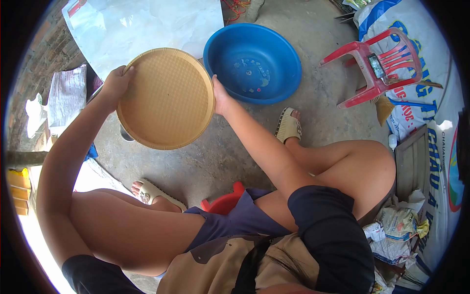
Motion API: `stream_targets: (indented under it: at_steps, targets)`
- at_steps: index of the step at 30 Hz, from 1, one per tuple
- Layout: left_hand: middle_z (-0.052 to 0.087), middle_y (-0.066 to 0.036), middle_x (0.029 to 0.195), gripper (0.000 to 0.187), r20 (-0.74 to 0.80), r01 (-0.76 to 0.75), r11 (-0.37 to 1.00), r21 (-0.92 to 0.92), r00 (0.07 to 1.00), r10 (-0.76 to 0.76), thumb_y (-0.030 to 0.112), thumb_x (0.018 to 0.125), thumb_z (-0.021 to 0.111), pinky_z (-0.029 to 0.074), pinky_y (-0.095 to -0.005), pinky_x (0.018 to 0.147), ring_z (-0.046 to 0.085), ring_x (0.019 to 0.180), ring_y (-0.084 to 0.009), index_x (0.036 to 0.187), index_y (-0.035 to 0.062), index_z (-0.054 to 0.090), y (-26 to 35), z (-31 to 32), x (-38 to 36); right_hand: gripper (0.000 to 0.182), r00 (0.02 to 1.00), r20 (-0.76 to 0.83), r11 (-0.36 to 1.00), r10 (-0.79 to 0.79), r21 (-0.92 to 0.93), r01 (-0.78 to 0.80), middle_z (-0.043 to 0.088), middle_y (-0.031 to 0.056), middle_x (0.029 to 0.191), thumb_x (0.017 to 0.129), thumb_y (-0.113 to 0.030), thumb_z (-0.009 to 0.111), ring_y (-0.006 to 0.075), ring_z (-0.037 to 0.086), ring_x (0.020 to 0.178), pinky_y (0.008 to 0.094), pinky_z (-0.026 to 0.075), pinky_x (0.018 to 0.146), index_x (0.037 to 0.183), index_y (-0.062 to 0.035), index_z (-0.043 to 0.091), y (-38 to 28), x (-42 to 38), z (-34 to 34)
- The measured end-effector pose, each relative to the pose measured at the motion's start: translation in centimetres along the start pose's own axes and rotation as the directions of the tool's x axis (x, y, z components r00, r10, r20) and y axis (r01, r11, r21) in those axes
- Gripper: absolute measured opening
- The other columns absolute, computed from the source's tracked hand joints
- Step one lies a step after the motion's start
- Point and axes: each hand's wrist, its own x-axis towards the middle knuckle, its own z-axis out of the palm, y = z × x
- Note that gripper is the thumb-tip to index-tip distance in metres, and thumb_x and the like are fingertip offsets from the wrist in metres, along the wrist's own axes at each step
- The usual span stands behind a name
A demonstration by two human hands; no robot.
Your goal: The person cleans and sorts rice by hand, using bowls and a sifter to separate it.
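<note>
A round, shallow, tan woven tray [166,100] is held up in front of me, its inside facing the camera. One small dark speck shows on its weave; otherwise nothing lies in it. My left hand [117,85] grips the upper left rim, thumb over the edge. On the opposite side, my right hand [221,98] holds the rim, with most of its fingers hidden behind the tray. Just beyond the right hand stands a blue plastic basin [279,81] on the concrete floor, with printed shapes on its bottom.
A pale, shiny sheet [147,24] lies at the upper left. A small red chair [362,49] bears a phone [376,66] at the right, beside large printed sacks [411,110]. Crumpled bags [399,228] lie lower right. I sit on a red stool [223,202].
</note>
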Motion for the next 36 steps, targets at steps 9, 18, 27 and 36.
stream_targets:
  at_steps: [9,18,27,36]
  targets:
    - [0.062,-0.009,0.096,0.037,-0.085,0.087,0.988,-0.131,0.992,-0.098,0.031,0.095,0.046,0.049,-0.0323,0.076,0.06,0.083,-0.016,0.113,0.0002,0.055,0.3,0.3,-0.8,0.075,0.958,-0.147,0.921,-0.245,0.275,0.277,0.061,0.0126,0.104,0.086,-0.068,0.029,0.0254,0.055,0.103,0.0403,0.04,0.092,0.108,-0.0012,0.055,4.4,6.6,-10.3]
    - [0.061,-0.01,0.1,0.038,-0.066,0.086,0.985,-0.149,0.993,-0.097,0.032,0.095,0.046,0.049,-0.0333,0.077,0.059,0.088,-0.0168,0.115,0.0004,0.054,-0.2,0.6,-2.3,0.077,0.741,-0.659,0.905,-0.129,0.228,0.36,0.056,0.0148,0.109,0.085,-0.062,0.044,0.0235,0.058,0.095,0.0369,0.05,0.079,0.125,0.0037,0.037,-2.3,3.0,-10.6]
    - [0.061,-0.008,0.102,0.035,-0.076,0.126,0.965,-0.228,0.986,-0.146,0.029,0.097,0.042,0.05,-0.0317,0.082,0.06,0.089,-0.0149,0.118,0.0019,0.05,-0.9,0.1,-3.2,0.056,0.949,0.203,0.946,-0.243,-0.166,0.277,0.057,0.0141,0.116,0.091,-0.047,0.046,0.0206,0.057,0.105,0.0342,0.047,0.087,0.123,-0.0004,0.05,-8.3,-4.9,2.5]
    - [0.055,-0.01,0.102,0.047,0.325,0.243,0.957,0.161,0.902,-0.284,0.039,0.09,0.048,0.049,-0.0329,0.07,0.057,0.082,-0.0187,0.121,0.0041,0.045,-1.4,0.2,-3.1,0.03,0.973,-0.087,0.894,-0.214,-0.419,0.159,0.062,0.0107,0.105,0.094,-0.022,0.05,0.0195,0.06,0.094,0.0344,0.05,0.078,0.115,-0.0018,0.055,-4.9,-2.1,-2.5]
